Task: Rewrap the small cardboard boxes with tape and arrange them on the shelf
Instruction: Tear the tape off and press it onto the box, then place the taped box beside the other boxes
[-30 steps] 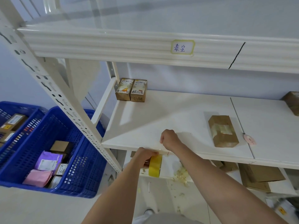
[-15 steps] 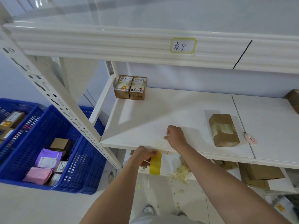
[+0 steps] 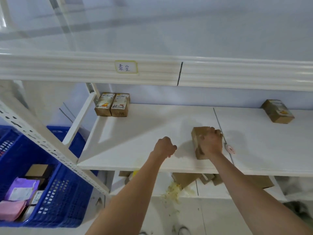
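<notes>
Now the right hand is stretched out over the shelf, fingers wrapped around the brown cardboard box lying there. Beside it, the left hand is held fisted, with nothing seen inside.

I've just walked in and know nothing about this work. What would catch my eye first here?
Probably the right hand gripping a brown cardboard box near the front of the white shelf, with the left hand curled just beside it. Then two small boxes standing side by side in the shelf's back left corner, and the blue crate of packets on the floor to the left.
</notes>
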Demonstrator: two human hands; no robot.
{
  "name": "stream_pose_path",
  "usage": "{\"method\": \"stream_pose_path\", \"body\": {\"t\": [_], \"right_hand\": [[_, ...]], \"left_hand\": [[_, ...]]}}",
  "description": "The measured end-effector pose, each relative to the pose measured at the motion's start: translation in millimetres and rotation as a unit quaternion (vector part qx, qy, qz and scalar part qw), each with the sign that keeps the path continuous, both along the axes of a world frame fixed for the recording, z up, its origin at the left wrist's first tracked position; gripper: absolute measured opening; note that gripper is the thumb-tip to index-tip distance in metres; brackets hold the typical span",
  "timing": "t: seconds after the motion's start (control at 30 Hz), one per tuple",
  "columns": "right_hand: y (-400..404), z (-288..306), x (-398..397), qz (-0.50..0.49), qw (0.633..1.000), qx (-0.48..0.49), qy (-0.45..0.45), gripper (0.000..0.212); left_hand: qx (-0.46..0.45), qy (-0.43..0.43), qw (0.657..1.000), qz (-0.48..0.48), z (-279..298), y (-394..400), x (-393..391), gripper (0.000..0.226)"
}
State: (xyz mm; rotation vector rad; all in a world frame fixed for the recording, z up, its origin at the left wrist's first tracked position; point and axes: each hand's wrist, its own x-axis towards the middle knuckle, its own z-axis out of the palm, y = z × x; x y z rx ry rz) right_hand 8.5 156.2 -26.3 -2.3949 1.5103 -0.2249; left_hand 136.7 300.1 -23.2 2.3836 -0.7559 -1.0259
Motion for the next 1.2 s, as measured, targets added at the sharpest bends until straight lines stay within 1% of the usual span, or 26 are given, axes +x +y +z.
{"method": "stream_pose_path", "body": {"t": [0.03, 0.1, 0.17, 0.2, 0.27, 0.3, 0.37, 0.43, 0.47, 0.53, 0.6, 0.7, 0.77, 0.83, 0.93, 1.0, 1.07, 1.1, 1.13, 1.2], "right_hand": [[-8, 1, -8, -0.02, 0.999, 0.041, 0.008, 0.049], [-23, 1, -19, -0.052, 0.992, 0.114, 0.024, 0.049], [-34, -1, -27, -0.051, 0.983, 0.171, 0.043, 0.044], [-39, -2, -30, -0.044, 0.979, 0.196, 0.042, 0.041], [-46, -4, -35, -0.037, 0.97, 0.241, 0.01, 0.037], [-48, -5, -38, -0.036, 0.965, 0.258, -0.015, 0.036], [-53, -7, -43, -0.042, 0.957, 0.279, -0.067, 0.034], [-52, -5, -50, -0.058, 0.938, 0.319, -0.124, 0.036], [-54, -3, -53, -0.063, 0.93, 0.332, -0.148, 0.039], [-58, 0, -59, -0.059, 0.925, 0.335, -0.168, 0.038], [-61, 2, -60, -0.055, 0.919, 0.343, -0.189, 0.036], [-64, -7, -61, -0.044, 0.904, 0.361, -0.227, 0.041], [-64, -9, -61, -0.044, 0.894, 0.371, -0.249, 0.042], [-63, -10, -61, -0.054, 0.872, 0.397, -0.28, 0.045], [-58, -6, -62, -0.069, 0.838, 0.429, -0.329, 0.046], [-54, 2, -61, -0.069, 0.829, 0.435, -0.345, 0.044], [-48, 14, -59, -0.06, 0.822, 0.439, -0.359, 0.041], [-45, 18, -57, -0.058, 0.817, 0.442, -0.366, 0.04], [-42, 21, -55, -0.055, 0.811, 0.447, -0.374, 0.038], [-38, 26, -50, -0.054, 0.801, 0.454, -0.387, 0.036]], "left_hand": [[-0.014, 0.013, 1.0, 0.008, -3, -15, -11, 0.02], [-0.056, 0.096, 0.992, 0.058, -9, -40, -34, 0.037], [-0.085, 0.176, 0.975, 0.109, -13, -60, -51, 0.053], [-0.086, 0.192, 0.97, 0.12, -14, -70, -58, 0.054], [-0.09, 0.221, 0.959, 0.152, -19, -88, -68, 0.046], [-0.095, 0.239, 0.95, 0.175, -21, -95, -72, 0.039], [-0.105, 0.236, 0.943, 0.211, -21, -104, -77, 0.025], [-0.126, 0.223, 0.939, 0.232, -21, -106, -77, 0.018], [-0.14, 0.225, 0.934, 0.24, -21, -106, -77, 0.016], [-0.178, 0.239, 0.918, 0.262, -19, -102, -78, 0.013], [-0.212, 0.24, 0.9, 0.296, -16, -97, -77, 0.015], [-0.241, 0.235, 0.879, 0.337, -13, -90, -71, 0.022], [-0.256, 0.249, 0.869, 0.343, -8, -84, -69, 0.02], [-0.271, 0.281, 0.854, 0.342, -4, -78, -68, 0.012], [-0.285, 0.354, 0.82, 0.348, 1, -66, -66, 0.02], [-0.289, 0.408, 0.788, 0.359, 5, -60, -64, 0.028], [-0.3, 0.454, 0.754, 0.368, 7, -56, -63, 0.031], [-0.31, 0.469, 0.743, 0.363, 8, -53, -61, 0.032], [-0.322, 0.477, 0.739, 0.352, 8, -51, -59, 0.035], [-0.338, 0.477, 0.743, 0.326, 11, -47, -56, 0.046]]}}
